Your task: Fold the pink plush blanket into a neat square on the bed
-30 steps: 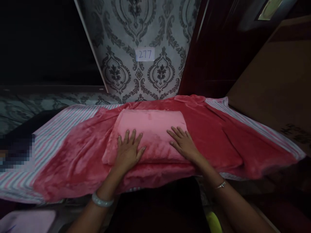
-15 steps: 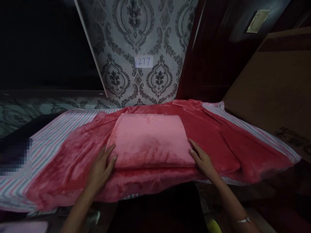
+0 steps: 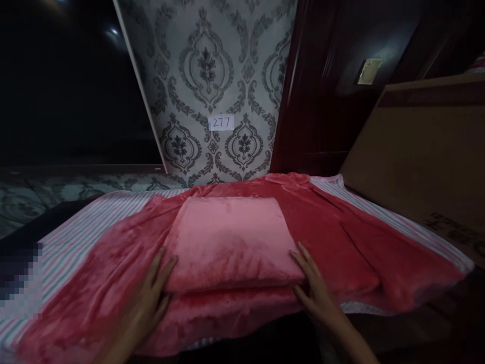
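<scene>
A pink plush pillow or folded blanket, its kind unclear, forms a neat pink plush bundle [image 3: 231, 237] in the middle of the surface. Beneath it spreads a red plush blanket [image 3: 326, 237], rumpled at the left and hanging over the front edge. My left hand [image 3: 149, 290] rests at the bundle's left side, fingers spread, fingertips by its edge. On the opposite side my right hand [image 3: 312, 283] lies with fingers apart, touching the right edge near the front corner. Neither hand grips anything.
A striped cloth [image 3: 94, 222] lies under the red blanket. Behind stands a patterned wall with a paper label [image 3: 221, 122]. A dark screen [image 3: 76, 91] is at the left, a large cardboard box [image 3: 420, 151] at the right.
My view has tilted up, so the bedding sits lower in the picture. Both hands have shifted slightly along the bundle's sides, with fingers more spread. The bundle keeps its shape.
</scene>
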`<move>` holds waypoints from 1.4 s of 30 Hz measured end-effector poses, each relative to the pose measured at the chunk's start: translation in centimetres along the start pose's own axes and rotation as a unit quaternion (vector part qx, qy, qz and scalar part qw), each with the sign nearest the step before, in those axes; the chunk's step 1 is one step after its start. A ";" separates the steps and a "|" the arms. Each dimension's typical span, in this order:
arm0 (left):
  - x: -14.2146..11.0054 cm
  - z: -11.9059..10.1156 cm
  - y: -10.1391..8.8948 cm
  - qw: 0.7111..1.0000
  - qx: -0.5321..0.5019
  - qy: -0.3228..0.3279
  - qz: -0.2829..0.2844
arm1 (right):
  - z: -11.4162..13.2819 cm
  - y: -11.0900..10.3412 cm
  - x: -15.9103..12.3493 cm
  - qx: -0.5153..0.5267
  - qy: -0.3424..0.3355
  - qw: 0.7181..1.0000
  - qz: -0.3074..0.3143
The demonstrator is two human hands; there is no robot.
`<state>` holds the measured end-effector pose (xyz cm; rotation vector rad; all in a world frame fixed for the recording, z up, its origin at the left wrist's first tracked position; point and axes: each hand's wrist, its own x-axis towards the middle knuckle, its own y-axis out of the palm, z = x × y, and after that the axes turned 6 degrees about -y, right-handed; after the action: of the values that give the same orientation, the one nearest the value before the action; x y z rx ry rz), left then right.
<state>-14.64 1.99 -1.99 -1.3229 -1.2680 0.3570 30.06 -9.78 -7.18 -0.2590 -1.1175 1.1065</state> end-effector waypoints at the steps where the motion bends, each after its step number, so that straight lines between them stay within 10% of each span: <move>1: 0.1 0.2 0.0 1.000 0.006 0.008 -0.003 | 0.0 0.1 0.0 -0.004 -0.008 1.000 -0.001; 11: 0.5 -0.4 -0.4 0.998 0.030 -0.061 -0.003 | -0.3 1.0 0.5 -0.026 -0.053 0.998 -0.023; 22: -0.1 3.1 0.8 0.993 0.059 0.067 -0.079 | -0.6 1.2 0.6 -0.011 -0.049 0.998 -0.035; 42: -0.5 1.4 0.5 0.995 0.070 0.009 -0.073 | -2.3 1.4 0.6 -0.042 -0.112 0.988 -0.101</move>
<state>-15.72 2.46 -2.94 -1.1073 -1.2923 0.3243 31.17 -7.85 -8.84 -0.0846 -1.3610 0.9245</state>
